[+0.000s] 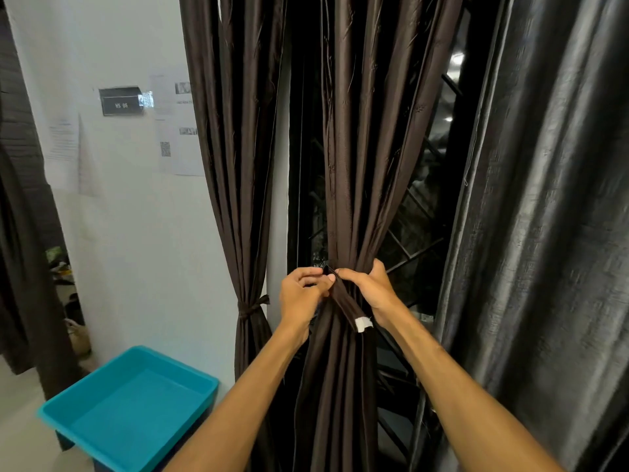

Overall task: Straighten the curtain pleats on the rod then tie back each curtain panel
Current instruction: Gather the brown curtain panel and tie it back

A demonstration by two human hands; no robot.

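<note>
Now: middle curtain panel [343, 165] is gathered into a bunch, both hands on it. I read left hand [303, 294] pinching the top end of the tie-back strip [349, 306], right hand [372, 287] gripping the bunched fabric. Strip runs down-right between them; its white-tagged free end lies nearer right hand.

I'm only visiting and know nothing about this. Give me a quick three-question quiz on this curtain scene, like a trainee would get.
1. True or false: the left curtain panel is already tied back.
2. What holds the tie-back strap? A) one hand B) both hands C) a wall hook
3. Fill in: the plastic tub on the floor is ____ in colour.
Key: 1 true, its tie is knotted. 2 B, the left hand and right hand pinch it at the middle panel. 3 teal.
</note>
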